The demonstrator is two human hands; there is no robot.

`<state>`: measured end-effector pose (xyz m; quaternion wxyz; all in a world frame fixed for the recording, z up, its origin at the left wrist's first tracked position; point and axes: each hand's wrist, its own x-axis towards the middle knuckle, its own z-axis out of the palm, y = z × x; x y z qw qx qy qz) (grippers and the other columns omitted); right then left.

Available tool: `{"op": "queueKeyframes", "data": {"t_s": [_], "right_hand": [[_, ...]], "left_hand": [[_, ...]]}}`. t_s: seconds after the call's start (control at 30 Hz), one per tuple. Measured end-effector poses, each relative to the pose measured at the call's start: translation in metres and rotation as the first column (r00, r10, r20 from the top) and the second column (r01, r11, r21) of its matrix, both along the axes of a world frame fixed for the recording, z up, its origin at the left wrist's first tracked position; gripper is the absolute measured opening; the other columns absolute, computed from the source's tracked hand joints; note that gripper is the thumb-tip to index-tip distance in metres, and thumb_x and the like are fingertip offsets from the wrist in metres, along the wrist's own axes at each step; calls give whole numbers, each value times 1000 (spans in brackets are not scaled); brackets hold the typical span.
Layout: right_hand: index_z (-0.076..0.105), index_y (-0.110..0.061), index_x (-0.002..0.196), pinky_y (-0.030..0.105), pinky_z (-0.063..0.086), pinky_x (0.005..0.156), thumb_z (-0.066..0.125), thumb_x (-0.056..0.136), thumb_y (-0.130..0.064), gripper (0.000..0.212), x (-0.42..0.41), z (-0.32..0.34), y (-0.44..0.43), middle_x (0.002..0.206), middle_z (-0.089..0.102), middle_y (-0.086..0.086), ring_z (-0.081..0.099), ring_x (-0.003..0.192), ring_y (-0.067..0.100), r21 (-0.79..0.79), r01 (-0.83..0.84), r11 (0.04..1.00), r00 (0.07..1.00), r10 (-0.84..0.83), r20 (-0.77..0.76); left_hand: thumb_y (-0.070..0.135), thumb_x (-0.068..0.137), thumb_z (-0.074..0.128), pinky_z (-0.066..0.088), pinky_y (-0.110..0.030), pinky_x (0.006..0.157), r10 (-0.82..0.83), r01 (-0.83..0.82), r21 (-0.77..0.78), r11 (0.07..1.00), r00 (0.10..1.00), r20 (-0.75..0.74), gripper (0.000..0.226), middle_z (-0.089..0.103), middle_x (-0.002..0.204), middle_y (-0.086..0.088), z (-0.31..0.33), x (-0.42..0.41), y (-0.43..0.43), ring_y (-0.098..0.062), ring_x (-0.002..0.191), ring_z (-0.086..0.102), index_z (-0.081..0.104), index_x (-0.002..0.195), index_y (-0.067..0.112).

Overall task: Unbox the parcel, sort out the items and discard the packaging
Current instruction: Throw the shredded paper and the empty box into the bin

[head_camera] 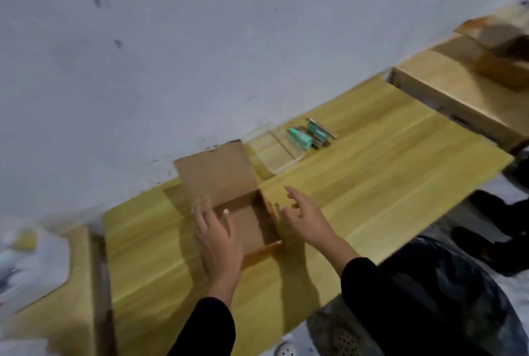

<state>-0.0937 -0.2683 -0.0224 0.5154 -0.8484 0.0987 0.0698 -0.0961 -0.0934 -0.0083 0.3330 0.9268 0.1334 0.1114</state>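
Neither hand holds anything: the left hand (217,237) lies flat over the left wall of the open brown cardboard box (246,221), and the right hand (306,215) spreads just beside its right wall. The box, on the yellow wooden table (386,172), looks emptied; discarding likely follows, needing both walls gripped.

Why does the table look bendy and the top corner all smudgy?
Head view: the wide-angle lens tilts and bows the wooden table. Head view: motion blur smears the far cardboard box at top right. Head view: the open cardboard box, left hand and right hand look sharper, with soft shadows beside them.
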Motion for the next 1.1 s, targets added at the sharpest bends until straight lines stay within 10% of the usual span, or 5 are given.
{"op": "queueKeyframes", "data": {"t_s": [0.17,0.3,0.6,0.73,1.1], "right_hand": [[15,-29,146,37,38,105,49,93,-28,63,-8,-20,36,143,44,6,43,128,24,-155,-145,977,986,129,-106],[21,-35,143,41,50,90,46,92,-20,58,-18,-16,17,117,62,12,58,105,27,-175,-57,983,995,42,-90],[47,-36,131,43,58,73,59,85,-19,50,-92,19,-152,111,70,0,66,95,14,-140,437,888,895,-414,169],[52,-29,128,47,56,80,58,85,-13,47,-158,8,-234,109,68,0,67,89,19,-93,645,759,762,-630,149],[43,-21,136,40,51,88,56,89,-14,50,-312,-100,-314,114,63,13,58,99,24,-226,787,574,551,-819,-162]], "left_hand": [[33,99,30,37,-40,101,12,-76,-188,979,946,-323,55,31,152,-7,-1,-26,35,-33,131,40,12,149,18],[25,101,27,34,-21,51,-12,-38,-163,986,956,-293,49,39,73,17,2,-27,18,-7,59,43,14,148,21],[26,99,33,29,-30,47,-412,341,-391,855,904,-112,46,46,63,-8,-10,-14,-142,-17,45,32,25,143,40],[28,99,35,29,-17,49,-638,563,-420,712,768,-52,44,42,66,15,-12,-43,-240,1,51,34,29,142,38],[25,101,25,40,-28,70,-857,702,-520,488,270,-439,49,56,101,-5,-109,-137,-375,-13,77,52,12,146,37]]}}
